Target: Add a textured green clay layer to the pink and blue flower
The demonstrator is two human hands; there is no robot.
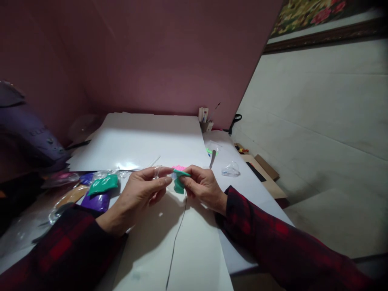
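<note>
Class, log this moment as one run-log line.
left hand: pinches green piece | right hand: grips green piece | beside: green packet

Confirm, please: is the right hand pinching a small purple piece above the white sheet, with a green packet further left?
Not quite: the head view shows the small piece in the right hand is green, not purple. It is above the white sheet, green packet further left.
</note>
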